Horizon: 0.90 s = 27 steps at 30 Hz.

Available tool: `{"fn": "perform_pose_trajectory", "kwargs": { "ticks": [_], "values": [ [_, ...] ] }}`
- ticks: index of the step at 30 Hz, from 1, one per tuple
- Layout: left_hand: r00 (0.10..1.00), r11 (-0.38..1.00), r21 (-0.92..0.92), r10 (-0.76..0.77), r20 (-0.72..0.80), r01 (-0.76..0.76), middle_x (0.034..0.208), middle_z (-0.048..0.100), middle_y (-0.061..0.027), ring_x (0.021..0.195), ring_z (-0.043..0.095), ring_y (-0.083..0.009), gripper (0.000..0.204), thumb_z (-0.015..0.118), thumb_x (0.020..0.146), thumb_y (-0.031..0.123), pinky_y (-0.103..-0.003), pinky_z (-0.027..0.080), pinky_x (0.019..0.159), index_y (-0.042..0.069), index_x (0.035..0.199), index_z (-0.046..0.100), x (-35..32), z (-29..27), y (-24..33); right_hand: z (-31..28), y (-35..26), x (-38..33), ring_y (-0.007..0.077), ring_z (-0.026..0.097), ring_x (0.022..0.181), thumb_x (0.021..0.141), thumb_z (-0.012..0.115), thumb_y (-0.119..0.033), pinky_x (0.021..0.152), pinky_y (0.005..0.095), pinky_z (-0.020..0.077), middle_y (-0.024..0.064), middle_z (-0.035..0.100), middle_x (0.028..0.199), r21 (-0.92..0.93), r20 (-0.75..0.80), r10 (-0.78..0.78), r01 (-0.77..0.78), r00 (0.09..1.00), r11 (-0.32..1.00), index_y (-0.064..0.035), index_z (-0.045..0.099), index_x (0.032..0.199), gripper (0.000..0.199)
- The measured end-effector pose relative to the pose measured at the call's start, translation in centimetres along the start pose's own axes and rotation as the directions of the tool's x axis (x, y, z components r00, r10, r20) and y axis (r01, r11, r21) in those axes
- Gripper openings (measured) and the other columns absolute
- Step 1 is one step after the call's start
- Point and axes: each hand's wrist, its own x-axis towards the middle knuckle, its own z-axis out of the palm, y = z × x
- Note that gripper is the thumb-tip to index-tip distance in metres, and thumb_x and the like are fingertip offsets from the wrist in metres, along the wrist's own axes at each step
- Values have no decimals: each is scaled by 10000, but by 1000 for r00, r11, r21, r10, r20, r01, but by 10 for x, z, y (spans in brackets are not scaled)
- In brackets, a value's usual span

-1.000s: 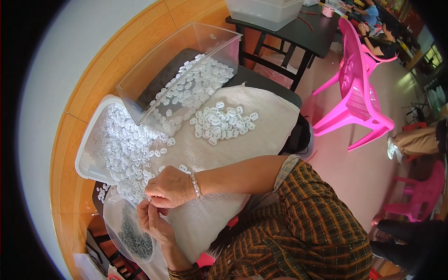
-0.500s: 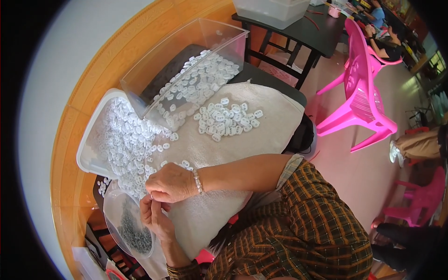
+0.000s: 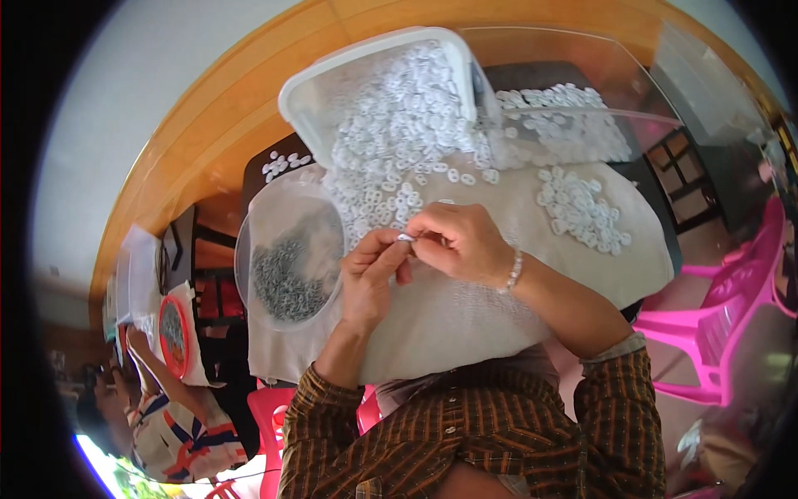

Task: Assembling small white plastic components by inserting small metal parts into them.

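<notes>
white piece [image 3: 406, 238] mid-frame, pinched by your left hand [image 3: 368, 273] and right hand [image 3: 467, 241], both grips closed on it, apparently to steady it. tub [image 3: 467, 83] at upper centre tipped, seemingly so loose pieces [image 3: 374, 195] come nearer; bowl [image 3: 278, 200] of grey parts [image 3: 287, 283] at left, handy.

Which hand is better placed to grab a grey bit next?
Probably the left hand: it is beside the bowl of grey bits, while the right hand is farther away. Both seem to pinch a small whitish piece, though.
</notes>
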Motion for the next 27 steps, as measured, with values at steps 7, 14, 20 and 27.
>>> {"fn": "perform_pose_trajectory", "kwargs": {
  "ticks": [7,14,20,27],
  "values": [
    [997,1000,-19,-16,69,17,771,612,-34,594,536,-115,119,543,907,14,-232,418,551,15,997,621,-1,2,0,-3,0,0,129,611,596,780,619,-21,521,251,467,65,624,716,-5,33,112,-111,993,994,-21,616,837,57],
    [996,998,-36,-41,80,44,772,617,-44,598,543,-125,114,550,893,19,-248,428,563,25,981,622,2,2,4,-4,0,3,100,610,607,792,623,-30,530,240,475,56,625,717,61,59,156,-159,986,985,-4,613,846,62],
    [998,999,36,-37,44,36,754,610,-35,604,548,-113,89,559,894,36,-244,430,560,29,957,621,0,0,6,-7,-2,4,119,607,577,788,626,-39,515,245,465,56,618,693,-3,105,56,-56,993,998,-16,613,830,49],
    [994,983,173,46,101,-63,773,600,-7,639,543,-59,77,570,909,46,-205,454,581,13,973,598,-6,4,4,-5,0,4,157,589,542,766,634,-49,491,268,439,62,599,663,-45,69,-60,63,996,997,-34,605,782,36]
  ]
}}
